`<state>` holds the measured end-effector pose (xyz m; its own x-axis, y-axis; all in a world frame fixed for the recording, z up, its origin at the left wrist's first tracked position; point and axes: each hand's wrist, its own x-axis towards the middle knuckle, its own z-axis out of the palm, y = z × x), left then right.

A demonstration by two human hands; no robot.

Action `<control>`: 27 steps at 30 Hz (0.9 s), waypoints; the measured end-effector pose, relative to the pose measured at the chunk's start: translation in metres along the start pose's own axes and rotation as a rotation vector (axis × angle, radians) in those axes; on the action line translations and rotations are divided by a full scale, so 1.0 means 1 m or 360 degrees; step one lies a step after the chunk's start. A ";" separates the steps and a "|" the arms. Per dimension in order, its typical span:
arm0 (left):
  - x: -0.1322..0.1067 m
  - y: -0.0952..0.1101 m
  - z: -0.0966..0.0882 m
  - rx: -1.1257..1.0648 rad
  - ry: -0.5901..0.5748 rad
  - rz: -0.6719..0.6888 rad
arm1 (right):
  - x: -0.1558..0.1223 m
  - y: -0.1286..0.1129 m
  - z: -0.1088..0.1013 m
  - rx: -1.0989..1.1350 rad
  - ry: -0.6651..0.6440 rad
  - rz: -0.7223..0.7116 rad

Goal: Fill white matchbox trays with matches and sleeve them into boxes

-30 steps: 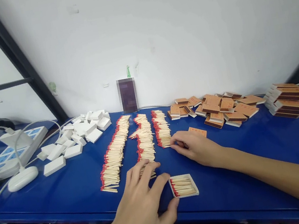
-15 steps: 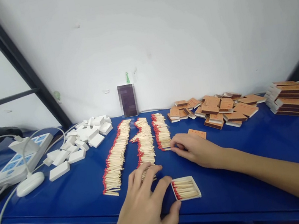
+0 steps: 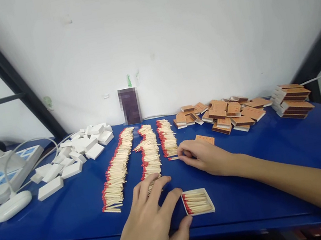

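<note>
One red-headed match (image 3: 173, 158) lies nearly level, its pale end pinched in the right grip (image 3: 204, 157), near a row of matches (image 3: 168, 139) left of that grip. Right of the left grip (image 3: 152, 216), an open white tray (image 3: 210, 200) sits flat, holding matches heads leftward.

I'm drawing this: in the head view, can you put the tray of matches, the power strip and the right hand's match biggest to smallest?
1. Power strip
2. Tray of matches
3. Match at the right hand, partly hidden
</note>
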<state>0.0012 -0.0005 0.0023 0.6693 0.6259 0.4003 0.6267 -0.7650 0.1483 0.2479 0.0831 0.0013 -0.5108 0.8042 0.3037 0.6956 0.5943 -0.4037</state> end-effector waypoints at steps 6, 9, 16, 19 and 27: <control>0.000 0.002 -0.002 -0.0021 -0.0001 -0.0006 | -0.002 0.002 0.001 0.0030 -0.0018 -0.0037; 0.000 0.002 -0.001 -0.0031 0.0017 -0.0001 | -0.002 0.002 0.002 0.0008 -0.0016 -0.0038; 0.001 0.002 -0.002 -0.0031 0.0028 0.0018 | -0.003 0.002 0.003 -0.0046 0.0049 -0.0006; 0.001 0.002 -0.002 -0.0029 0.0043 0.0023 | -0.003 0.002 0.003 -0.0045 0.0038 -0.0055; 0.000 0.003 -0.003 -0.0056 0.0000 -0.0007 | -0.003 0.002 0.001 -0.0018 -0.0024 -0.0040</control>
<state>0.0017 -0.0031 0.0058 0.6665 0.6296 0.3993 0.6154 -0.7669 0.1819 0.2500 0.0819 -0.0012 -0.5357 0.7892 0.3003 0.6881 0.6141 -0.3865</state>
